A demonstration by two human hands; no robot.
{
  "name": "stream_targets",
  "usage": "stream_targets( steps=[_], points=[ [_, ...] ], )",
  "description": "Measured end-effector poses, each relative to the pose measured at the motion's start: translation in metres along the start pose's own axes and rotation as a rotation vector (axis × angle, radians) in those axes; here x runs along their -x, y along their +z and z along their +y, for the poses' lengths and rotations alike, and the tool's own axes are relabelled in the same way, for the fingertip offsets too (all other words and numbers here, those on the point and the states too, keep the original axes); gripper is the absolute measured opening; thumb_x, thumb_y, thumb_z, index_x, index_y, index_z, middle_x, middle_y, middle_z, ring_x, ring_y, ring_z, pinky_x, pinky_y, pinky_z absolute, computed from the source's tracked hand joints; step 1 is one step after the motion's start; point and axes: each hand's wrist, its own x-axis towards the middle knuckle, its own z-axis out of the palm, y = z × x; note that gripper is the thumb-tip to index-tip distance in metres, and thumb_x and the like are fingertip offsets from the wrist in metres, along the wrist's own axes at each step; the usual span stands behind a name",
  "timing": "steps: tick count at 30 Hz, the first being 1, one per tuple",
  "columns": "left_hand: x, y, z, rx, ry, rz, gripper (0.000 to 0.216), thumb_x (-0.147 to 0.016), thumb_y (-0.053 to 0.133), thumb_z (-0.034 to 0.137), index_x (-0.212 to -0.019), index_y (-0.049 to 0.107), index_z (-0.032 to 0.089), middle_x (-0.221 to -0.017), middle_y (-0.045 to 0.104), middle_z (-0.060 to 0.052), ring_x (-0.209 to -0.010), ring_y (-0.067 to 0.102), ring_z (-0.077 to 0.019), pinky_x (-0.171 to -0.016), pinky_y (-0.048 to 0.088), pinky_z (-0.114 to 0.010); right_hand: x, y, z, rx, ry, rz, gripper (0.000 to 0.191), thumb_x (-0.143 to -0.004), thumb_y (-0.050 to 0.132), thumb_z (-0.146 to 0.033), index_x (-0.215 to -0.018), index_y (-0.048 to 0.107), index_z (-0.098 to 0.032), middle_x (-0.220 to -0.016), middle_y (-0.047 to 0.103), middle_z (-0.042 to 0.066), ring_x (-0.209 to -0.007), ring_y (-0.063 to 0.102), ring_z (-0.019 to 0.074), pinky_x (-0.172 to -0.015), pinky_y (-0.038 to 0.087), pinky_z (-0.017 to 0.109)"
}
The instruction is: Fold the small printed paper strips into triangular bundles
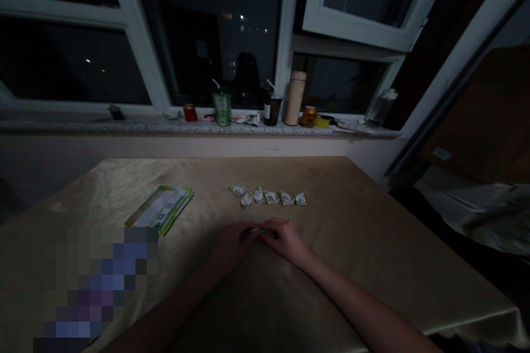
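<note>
My left hand point(235, 242) and my right hand point(285, 237) meet low over the middle of the table. The fingers of both are closed on a small wrapped candy point(256, 231), mostly hidden between the fingertips. Just beyond them, several similar candies point(272, 197) in white and green wrappers with pinched ends lie in an uneven row. Left of my hands, a flat green and white printed packet point(161, 205) rests on the cloth.
A shiny gold-beige cloth covers the table point(351, 215). Behind it, the windowsill point(157, 126) bears a green pouch point(222, 107), a dark drink cup point(271, 110), a pinkish flask point(295, 98) and jars. A blurred-out patch hides the lower left; brown boxes point(480, 121) stand at right.
</note>
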Motion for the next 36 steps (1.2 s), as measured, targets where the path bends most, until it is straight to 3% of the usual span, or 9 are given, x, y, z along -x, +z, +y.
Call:
stream_targets(
  steps=[7, 13, 17, 22, 28, 36],
  points=[
    [0.003, 0.004, -0.001, 0.112, -0.075, -0.003, 0.046, -0.074, 0.065, 0.037, -0.116, 0.062, 0.018, -0.115, 0.066, -0.008, -0.107, 0.057, -0.0350, -0.094, 0.042, -0.043, 0.001, 0.009, 0.009, -0.264, 0.214, 0.108, 0.022, -0.079, 0.063, -0.029, -0.094, 0.073, -0.017, -0.072, 0.069, 0.003, -0.061, 0.059, 0.0147, -0.056, 0.045, 0.024],
    [-0.002, 0.010, 0.007, 0.231, -0.053, -0.038, 0.050, -0.079, 0.062, 0.035, -0.126, 0.054, 0.022, -0.110, 0.068, -0.004, -0.095, 0.064, -0.0263, -0.086, 0.048, -0.036, 0.001, 0.012, 0.009, -0.427, 0.290, 0.128, 0.023, -0.078, 0.063, -0.030, -0.093, 0.072, -0.015, -0.076, 0.071, 0.005, -0.064, 0.063, 0.0161, -0.058, 0.047, 0.025],
    [-0.006, 0.011, 0.008, 0.283, -0.040, -0.033, 0.038, -0.081, 0.061, 0.032, -0.117, 0.060, 0.021, -0.110, 0.067, -0.005, -0.097, 0.063, -0.0248, -0.090, 0.047, -0.035, 0.003, 0.014, 0.004, -0.544, 0.311, 0.179, 0.025, -0.076, 0.064, -0.034, -0.091, 0.071, -0.016, -0.081, 0.073, 0.006, -0.070, 0.066, 0.0180, -0.063, 0.050, 0.027],
    [-0.006, 0.011, 0.004, 0.339, -0.037, -0.059, 0.032, -0.079, 0.062, 0.031, -0.109, 0.065, 0.021, -0.109, 0.067, -0.005, -0.097, 0.063, -0.0251, -0.087, 0.047, -0.035, 0.003, 0.015, 0.001, -0.621, 0.383, 0.176, 0.029, -0.066, 0.073, -0.038, -0.084, 0.071, -0.016, -0.073, 0.071, 0.004, -0.066, 0.065, 0.0174, -0.060, 0.050, 0.026],
    [-0.004, 0.004, 0.009, 0.443, -0.044, -0.152, 0.026, -0.079, 0.064, 0.035, -0.098, 0.069, 0.018, -0.091, 0.072, -0.002, -0.085, 0.066, -0.0242, -0.077, 0.050, -0.032, 0.002, 0.014, 0.005, -0.722, 0.454, 0.136, 0.036, -0.055, 0.080, -0.042, -0.077, 0.069, -0.016, -0.068, 0.069, 0.002, -0.062, 0.064, 0.0150, -0.059, 0.050, 0.025],
    [-0.004, -0.002, 0.012, 0.582, -0.094, -0.223, 0.030, -0.078, 0.065, 0.035, -0.102, 0.069, 0.016, -0.096, 0.073, -0.003, -0.090, 0.066, -0.0258, -0.081, 0.049, -0.032, 0.002, 0.009, 0.005, -0.772, 0.483, 0.064, 0.038, -0.056, 0.080, -0.043, -0.078, 0.069, -0.015, -0.066, 0.068, 0.001, -0.058, 0.062, 0.0133, -0.057, 0.048, 0.024]
  ],
)
